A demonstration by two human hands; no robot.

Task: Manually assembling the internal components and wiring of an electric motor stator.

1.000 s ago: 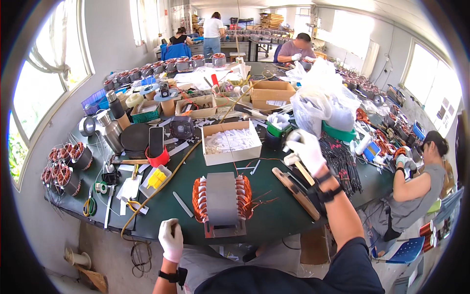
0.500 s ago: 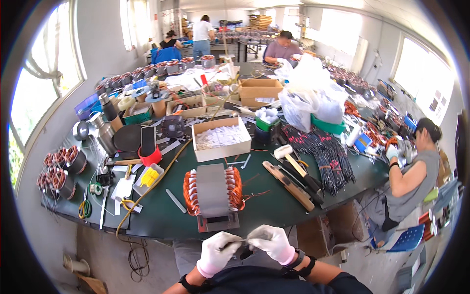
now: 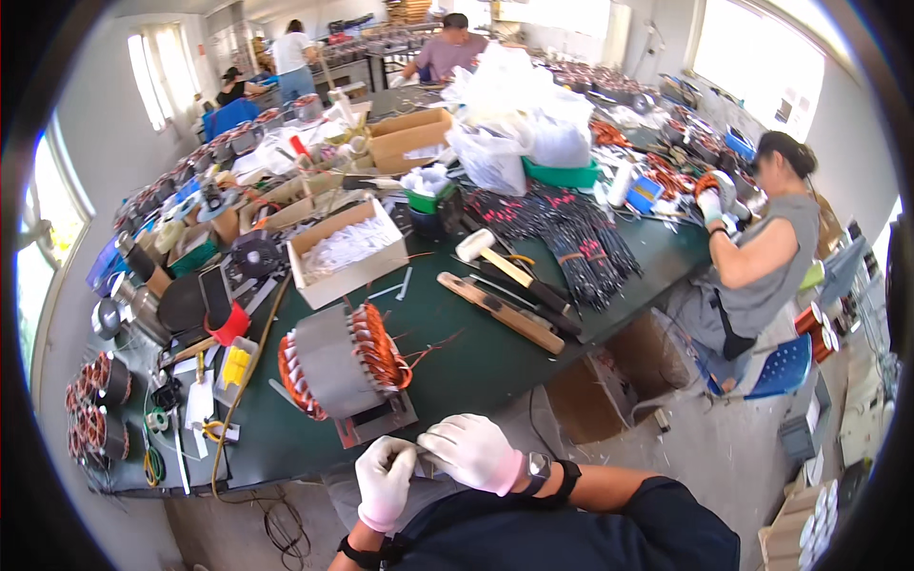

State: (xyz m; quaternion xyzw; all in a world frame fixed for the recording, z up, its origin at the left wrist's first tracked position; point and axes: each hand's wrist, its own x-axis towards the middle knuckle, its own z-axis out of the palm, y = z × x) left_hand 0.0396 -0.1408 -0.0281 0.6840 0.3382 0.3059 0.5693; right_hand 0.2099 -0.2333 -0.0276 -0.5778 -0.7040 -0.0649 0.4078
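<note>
My left hand [image 3: 386,482], in a white glove, is closed with its fingers curled in a pinch. Beside it my right hand [image 3: 474,455], gloved too, has its fingers bent together towards the left fingertips. Something small and dark lies between the two hands, too small and hidden to name. Just beyond them on the table's near edge stands a motor stator [image 3: 327,360], a grey steel core with orange copper windings and white slot liners. It rests on a flat metal stand [image 3: 383,421]. Loose copper wires stick out from its right side.
On the green table [image 3: 457,366] lie a white-headed mallet [image 3: 476,246], a wooden bar [image 3: 502,314] and bundled black leads [image 3: 595,252]. A box of white slips [image 3: 343,266] stands behind the stator. Scissors [image 3: 154,462] lie left. A co-worker [image 3: 762,238] sits at the right.
The view has swung right, so the table and stator appear farther left and tilted. My hands stay close together, the right one now turned more back-up over the left fingertips.
</note>
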